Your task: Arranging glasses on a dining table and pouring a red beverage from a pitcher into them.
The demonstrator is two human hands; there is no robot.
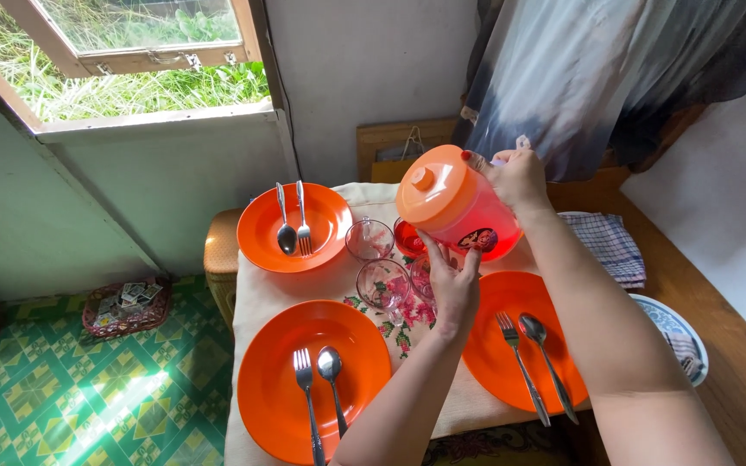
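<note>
Around the glasses [386, 259] at table centre, little free room. Three orange plates [312, 380] with forks and spoons close in from the back-left, front-left and right. Tilted jug [458, 205] directly above the glasses, blocking entry from the top. Only narrow strips of bare cloth [256, 293] between plates and glasses.

A small bench [218, 250] carries a cream embroidered cloth [256, 289]. On it lie three orange plates [274, 384], each bearing fork and spoon, ringed around the left hand [452, 289]. Clear glass cups [370, 239] stand just left of that hand.
</note>
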